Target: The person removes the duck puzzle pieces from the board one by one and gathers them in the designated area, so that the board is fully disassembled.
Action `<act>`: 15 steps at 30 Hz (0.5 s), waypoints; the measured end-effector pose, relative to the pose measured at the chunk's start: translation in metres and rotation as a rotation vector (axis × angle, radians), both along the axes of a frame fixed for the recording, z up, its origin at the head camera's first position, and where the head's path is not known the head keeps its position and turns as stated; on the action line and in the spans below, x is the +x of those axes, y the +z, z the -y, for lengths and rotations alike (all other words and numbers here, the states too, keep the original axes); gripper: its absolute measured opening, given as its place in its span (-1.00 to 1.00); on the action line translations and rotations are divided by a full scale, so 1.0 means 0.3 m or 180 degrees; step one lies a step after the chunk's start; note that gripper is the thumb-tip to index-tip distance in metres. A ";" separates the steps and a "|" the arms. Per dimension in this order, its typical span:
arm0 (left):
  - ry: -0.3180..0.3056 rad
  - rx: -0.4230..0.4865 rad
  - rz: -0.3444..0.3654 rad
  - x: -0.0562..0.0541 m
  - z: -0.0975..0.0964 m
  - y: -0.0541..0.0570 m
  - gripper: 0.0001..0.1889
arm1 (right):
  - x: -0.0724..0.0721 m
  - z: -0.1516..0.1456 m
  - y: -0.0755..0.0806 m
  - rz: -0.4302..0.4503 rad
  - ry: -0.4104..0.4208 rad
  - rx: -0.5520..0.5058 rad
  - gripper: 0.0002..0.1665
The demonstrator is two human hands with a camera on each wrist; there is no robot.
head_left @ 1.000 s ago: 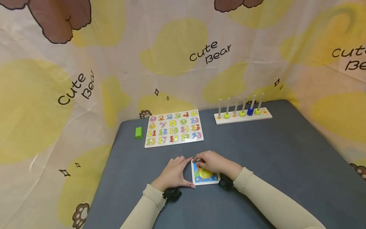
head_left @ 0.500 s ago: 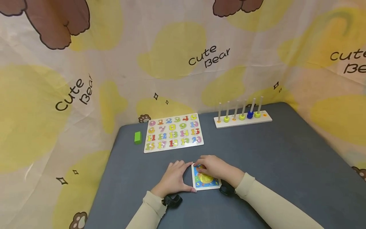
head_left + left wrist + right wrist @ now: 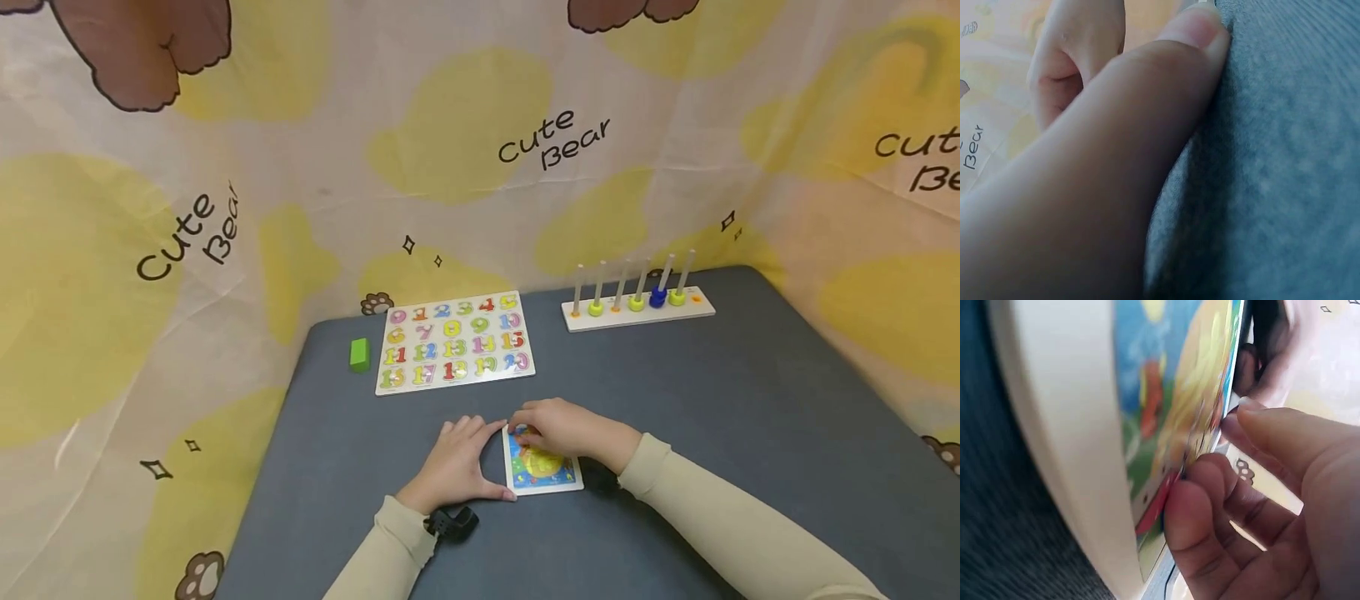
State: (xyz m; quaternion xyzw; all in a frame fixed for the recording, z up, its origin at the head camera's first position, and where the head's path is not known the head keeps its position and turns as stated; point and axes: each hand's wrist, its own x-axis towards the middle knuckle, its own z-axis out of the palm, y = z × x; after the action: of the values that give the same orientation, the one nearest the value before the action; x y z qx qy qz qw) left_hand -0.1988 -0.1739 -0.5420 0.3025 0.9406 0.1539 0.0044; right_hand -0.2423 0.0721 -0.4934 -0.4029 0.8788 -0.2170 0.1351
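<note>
A small square picture puzzle (image 3: 543,471) with a white frame and a yellow figure on blue lies flat on the table before the person. The left hand (image 3: 457,462) stretches thumb and index finger along its left edge, their tips at the two left corners. Over the puzzle's upper left part is the right hand (image 3: 558,429), fingers curled down and tips on the picture. In the right wrist view, the fingertips (image 3: 1188,515) press against the picture (image 3: 1179,394) and the thumb bends close to them. I cannot tell whether a loose piece is pinched there.
Behind the hands lies a white number board (image 3: 453,343) with colourful numerals. A green block (image 3: 360,355) sits to its left. At the back right stands a white peg base (image 3: 637,317) with several upright pegs and coloured rings. A printed cloth (image 3: 450,125) hangs around the grey table (image 3: 712,417).
The head view shifts slightly up and down. Both hands stay at the puzzle, with only small movement of the right fingers on its upper left part.
</note>
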 end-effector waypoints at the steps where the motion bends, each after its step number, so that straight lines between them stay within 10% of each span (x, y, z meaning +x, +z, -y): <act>1: 0.0003 0.0001 -0.0001 0.000 -0.001 0.003 0.23 | -0.008 -0.001 0.001 0.0031 0.0020 -0.0005 -0.76; 15: 0.0087 -0.0007 -0.0023 -0.002 -0.010 -0.002 0.23 | -0.083 -0.007 -0.012 0.0351 0.0127 0.0039 -0.78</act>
State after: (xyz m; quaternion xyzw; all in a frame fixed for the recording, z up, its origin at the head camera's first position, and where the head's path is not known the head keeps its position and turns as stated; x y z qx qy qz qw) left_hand -0.1995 -0.1710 -0.5427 0.2902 0.9448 0.1519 -0.0008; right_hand -0.2673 0.0742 -0.4971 -0.4070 0.8631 -0.2307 0.1901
